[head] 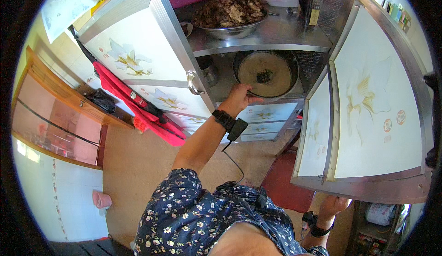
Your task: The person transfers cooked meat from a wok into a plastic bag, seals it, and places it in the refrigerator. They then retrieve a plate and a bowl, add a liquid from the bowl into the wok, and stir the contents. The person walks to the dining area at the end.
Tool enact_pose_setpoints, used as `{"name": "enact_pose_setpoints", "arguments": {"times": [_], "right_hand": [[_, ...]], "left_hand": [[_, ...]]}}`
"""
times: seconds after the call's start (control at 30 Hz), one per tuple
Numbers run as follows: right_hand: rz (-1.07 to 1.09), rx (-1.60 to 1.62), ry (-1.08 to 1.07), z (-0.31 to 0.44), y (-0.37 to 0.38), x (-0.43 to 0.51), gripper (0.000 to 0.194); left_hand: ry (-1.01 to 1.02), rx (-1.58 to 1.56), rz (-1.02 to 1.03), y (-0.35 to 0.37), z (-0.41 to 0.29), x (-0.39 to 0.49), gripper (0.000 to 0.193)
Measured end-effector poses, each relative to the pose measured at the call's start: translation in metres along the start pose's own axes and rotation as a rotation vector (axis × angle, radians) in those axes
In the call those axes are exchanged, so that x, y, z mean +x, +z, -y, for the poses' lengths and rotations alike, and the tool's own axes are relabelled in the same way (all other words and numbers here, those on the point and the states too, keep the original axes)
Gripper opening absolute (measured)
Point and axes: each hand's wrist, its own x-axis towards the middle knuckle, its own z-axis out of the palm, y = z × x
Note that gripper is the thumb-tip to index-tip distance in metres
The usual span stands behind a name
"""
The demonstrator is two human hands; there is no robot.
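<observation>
My left hand reaches into an open cabinet, with its thumb and fingers at the near-left rim of a round dark pan. In the pan lies a pale beige, flat layer with a dark clump at its middle. The pan stands on the lower shelf. At the lower right, my right hand is at the bottom edge of the open right cabinet door. That door partly covers the hand, so its grip is unclear.
On the upper metal shelf are a steel bowl heaped with brown food and a dark-filled glass jar. The left door stands open with a red cloth beside it. A red chair seat is below.
</observation>
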Motion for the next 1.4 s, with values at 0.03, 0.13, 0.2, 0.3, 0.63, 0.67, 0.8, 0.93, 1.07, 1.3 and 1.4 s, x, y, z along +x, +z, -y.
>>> {"name": "enact_pose_setpoints", "arguments": {"times": [0.03,0.13,0.2,0.3,0.63,0.67,0.8,0.93,1.07,1.3,1.4], "right_hand": [[-0.024,0.017,-0.006,-0.002,-0.001,-0.001,0.018],[-0.031,0.066,0.013,-0.004,-0.005,-0.005,0.015],[0.037,0.100,0.081,-0.007,-0.006,-0.007,0.014],[-0.004,-0.047,-0.063,-0.013,-0.001,-0.009,0.014],[0.054,0.012,0.238,-0.022,0.028,0.005,0.023],[0.050,0.199,0.257,-0.022,0.031,0.006,0.029],[0.132,0.198,0.206,-0.021,0.044,-0.009,0.037],[0.224,0.050,0.170,-0.017,0.052,-0.040,0.032],[0.362,-0.027,0.228,-0.021,0.041,-0.059,0.027],[0.604,-0.240,0.498,-0.036,0.019,-0.099,0.024],[0.573,-0.266,0.514,-0.035,0.004,-0.109,0.024]], "left_hand": [[-0.003,0.003,0.017,0.001,0.002,-0.010,0.040],[0.002,0.024,0.047,0.003,0.008,-0.040,0.042],[0.015,0.060,0.052,0.000,0.016,-0.062,0.043],[-0.074,0.259,0.049,-0.015,0.024,-0.090,0.042],[-0.180,0.300,0.046,-0.068,0.079,-0.145,0.039],[-0.238,0.340,0.039,-0.075,0.084,-0.144,0.039],[-0.325,0.401,-0.017,-0.114,0.108,-0.138,0.039],[-0.494,0.455,-0.023,-0.153,0.130,-0.129,0.037],[-0.494,0.557,-0.011,-0.160,0.139,-0.126,0.031],[-0.596,0.613,-0.004,-0.151,0.152,-0.110,0.027],[-0.645,0.630,0.008,-0.138,0.153,-0.083,0.023]]}}
